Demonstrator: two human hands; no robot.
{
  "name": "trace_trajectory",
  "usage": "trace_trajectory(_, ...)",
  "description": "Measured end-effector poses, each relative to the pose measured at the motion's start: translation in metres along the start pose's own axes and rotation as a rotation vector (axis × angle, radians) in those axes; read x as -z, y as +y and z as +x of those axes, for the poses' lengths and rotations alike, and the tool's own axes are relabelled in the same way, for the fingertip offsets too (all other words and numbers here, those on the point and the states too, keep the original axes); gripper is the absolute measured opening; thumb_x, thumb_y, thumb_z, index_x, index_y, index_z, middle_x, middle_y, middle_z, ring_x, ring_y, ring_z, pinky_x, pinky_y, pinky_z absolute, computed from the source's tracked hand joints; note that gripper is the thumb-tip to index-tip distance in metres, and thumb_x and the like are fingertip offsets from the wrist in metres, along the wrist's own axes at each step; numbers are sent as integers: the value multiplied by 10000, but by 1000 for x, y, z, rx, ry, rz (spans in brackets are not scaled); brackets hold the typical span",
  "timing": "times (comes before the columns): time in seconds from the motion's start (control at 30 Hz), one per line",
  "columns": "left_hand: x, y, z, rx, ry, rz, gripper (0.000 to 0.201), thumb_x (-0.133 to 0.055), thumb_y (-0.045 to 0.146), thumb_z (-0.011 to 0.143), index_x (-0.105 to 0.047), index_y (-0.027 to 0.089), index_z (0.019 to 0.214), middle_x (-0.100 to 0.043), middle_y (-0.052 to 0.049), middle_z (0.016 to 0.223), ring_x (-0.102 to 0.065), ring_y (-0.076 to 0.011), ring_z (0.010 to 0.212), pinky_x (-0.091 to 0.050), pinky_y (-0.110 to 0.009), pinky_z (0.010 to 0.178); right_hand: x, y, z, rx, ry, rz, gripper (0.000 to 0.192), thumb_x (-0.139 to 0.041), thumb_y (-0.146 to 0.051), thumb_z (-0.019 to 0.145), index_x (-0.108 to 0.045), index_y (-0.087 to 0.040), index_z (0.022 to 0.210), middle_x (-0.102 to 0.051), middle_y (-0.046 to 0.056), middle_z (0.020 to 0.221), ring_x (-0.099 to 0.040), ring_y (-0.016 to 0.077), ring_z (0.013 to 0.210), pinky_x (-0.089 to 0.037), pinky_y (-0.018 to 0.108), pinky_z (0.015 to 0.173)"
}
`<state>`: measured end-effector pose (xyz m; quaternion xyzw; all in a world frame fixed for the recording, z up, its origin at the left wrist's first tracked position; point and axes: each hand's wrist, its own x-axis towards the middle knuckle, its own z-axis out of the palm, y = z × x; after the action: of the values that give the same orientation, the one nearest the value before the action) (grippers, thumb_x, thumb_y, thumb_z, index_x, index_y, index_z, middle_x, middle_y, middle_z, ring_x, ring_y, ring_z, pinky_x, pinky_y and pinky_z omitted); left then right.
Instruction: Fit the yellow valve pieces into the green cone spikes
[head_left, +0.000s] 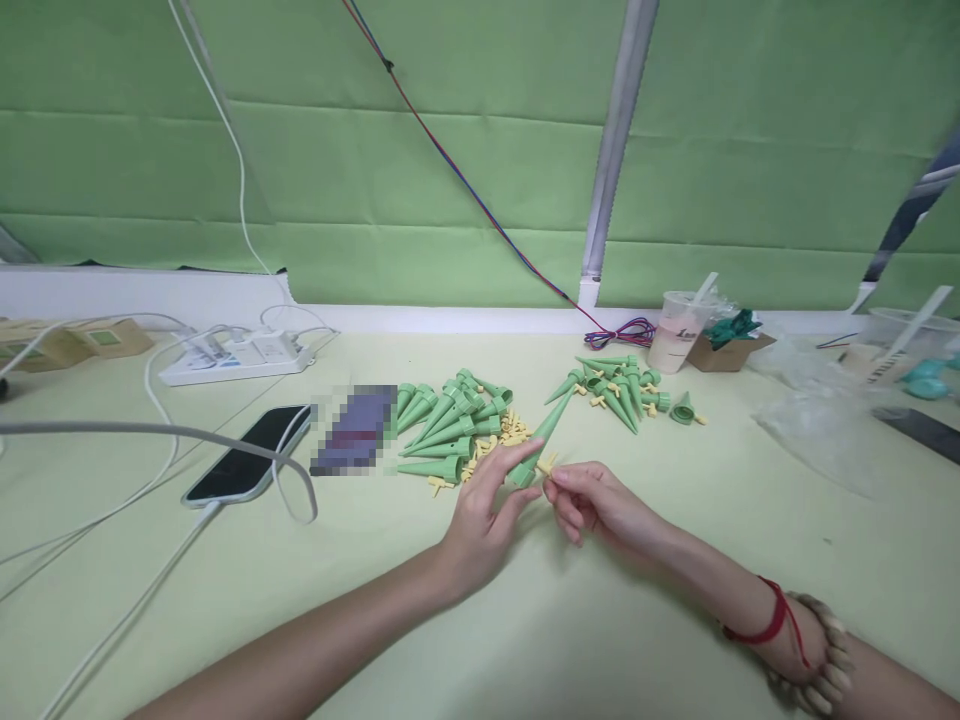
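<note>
Between the thumb and fingers of my left hand [480, 515] is a green plastic plant watering spike [551, 425], its pointed end tilted up and away to the right. My right hand [600, 505] pinches a small yellow valve [547, 466] close against the wide end of that spike; whether it sits in the spike cannot be made out. Just beyond my left hand lies a heap of green spikes [450, 420] with a pile of loose yellow valves [514, 428] beside it. Farther right is a second group of spikes [619, 395], several with yellow valves at their wide ends.
To the left lie a phone [251, 455] on a cable and a white power strip [236, 358], with cables looping across the table. A drink cup [671, 335], a small cardboard box [724, 352], a clear plastic bag [817, 430] and a dark phone [919, 432] are at right.
</note>
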<state>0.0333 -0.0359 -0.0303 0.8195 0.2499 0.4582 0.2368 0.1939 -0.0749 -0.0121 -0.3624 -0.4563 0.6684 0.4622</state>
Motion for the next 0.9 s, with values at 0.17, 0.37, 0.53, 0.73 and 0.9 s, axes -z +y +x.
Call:
trace_trajectory(0.17, 0, 2, 0, 31, 14, -14, 352, -455, 212, 862, -515, 264, 1204, -623, -30, 1094, -568, -167, 974, -452, -308, 835, 4, 0, 0, 1, -26, -57, 341, -594, -454, 764, -629, -121, 697, -671, 40, 569, -627, 124, 521, -498, 232, 548)
trace_trajectory(0.37, 1, 5, 0, 102, -1, -69, 368, -462, 183, 842, -537, 256, 1195, -625, -31, 1099, -573, -162, 929, -470, -272, 745, 6, -4, -3, 37, 1, -162, 369, -595, -474, 759, -648, -116, 691, -698, 74, 624, -666, 169, 576, -529, 283, 583)
trace_trajectory(0.53, -1, 4, 0, 122, -24, -77, 358, -433, 195, 866, -510, 260, 1210, -606, -31, 1113, -569, -151, 914, -459, -267, 745, 6, -2, -1, 77, 25, -195, 358, -593, -459, 773, -648, -112, 702, -697, 73, 632, -671, 166, 600, -540, 273, 598)
trace_trajectory(0.73, -4, 0, -2, 29, -22, -10, 383, -371, 196, 905, -403, 267, 1280, -525, -56, 1128, -473, -165, 1070, -392, -312, 902, 9, 6, 7, 5, 34, -40, 448, -529, -537, 790, -622, -100, 753, -650, 52, 664, -581, 92, 479, -495, 202, 451)
trace_trajectory(0.9, -5, 1, -3, 32, -107, -33, 385, -378, 218, 909, -382, 285, 1288, -508, -51, 1139, -459, -162, 1066, -360, -320, 934, 10, 6, 5, -32, -62, 57, 402, -498, -530, 819, -554, -141, 737, -579, -11, 578, -537, 73, 426, -475, 186, 424)
